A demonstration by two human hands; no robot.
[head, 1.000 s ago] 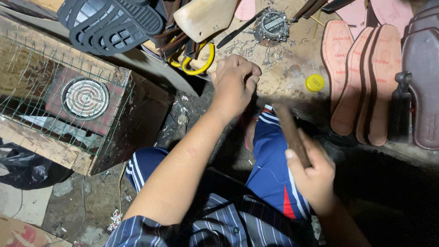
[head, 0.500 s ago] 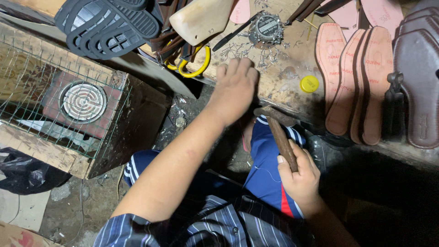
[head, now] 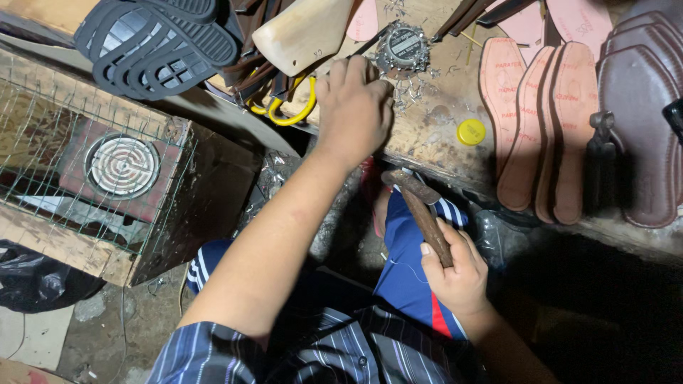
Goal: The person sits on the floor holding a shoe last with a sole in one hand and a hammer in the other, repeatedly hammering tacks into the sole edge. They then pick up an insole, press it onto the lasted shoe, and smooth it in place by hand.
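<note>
My left hand (head: 356,107) reaches forward onto the wooden workbench (head: 434,135), fingers curled down beside a round tin of small nails (head: 403,47); what lies under the fingers is hidden. My right hand (head: 455,270) grips the wooden handle of a hammer (head: 421,206) held low over my lap, its head pointing toward the bench edge. Yellow-handled scissors (head: 295,114) lie just left of my left hand.
Pink insoles (head: 537,128) and brown leather sandal pieces (head: 640,121) lie at the right of the bench, with a yellow cap (head: 471,131) near them. A black rubber sole (head: 153,43) and a pale wooden shoe last (head: 302,32) sit at the back left. A wire-covered box with a round heater coil (head: 121,167) stands at left.
My left hand has moved forward up the bench toward the nail tin. My right hand with the hammer has stayed low over my lap.
</note>
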